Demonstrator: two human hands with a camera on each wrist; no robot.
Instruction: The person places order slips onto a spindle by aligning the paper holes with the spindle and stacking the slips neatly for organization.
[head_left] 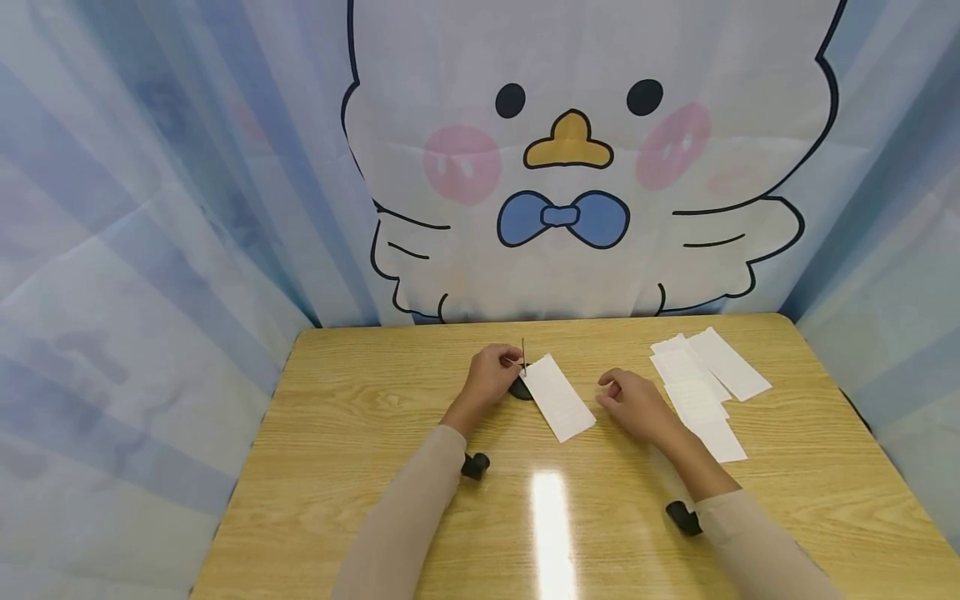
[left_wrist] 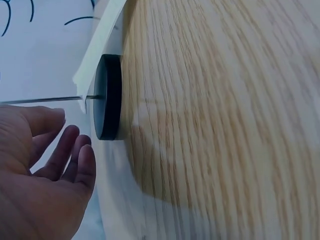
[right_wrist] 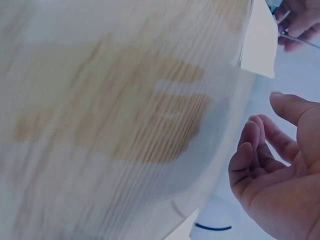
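A bill spike with a round black base and a thin upright metal rod stands on the table. One white paper slip is on the rod, pierced near its top end and slanting down to the right. My left hand is close beside the rod, with its fingers loosely bent; in the left wrist view nothing shows between thumb and fingers. Whether it touches the rod I cannot tell. Right of the slip, my right hand hovers with relaxed, curled fingers and holds nothing.
Several white paper slips lie overlapping on the wooden table to the right of my right hand, and one more slip lies at their upper right. A printed curtain hangs behind the table's back edge.
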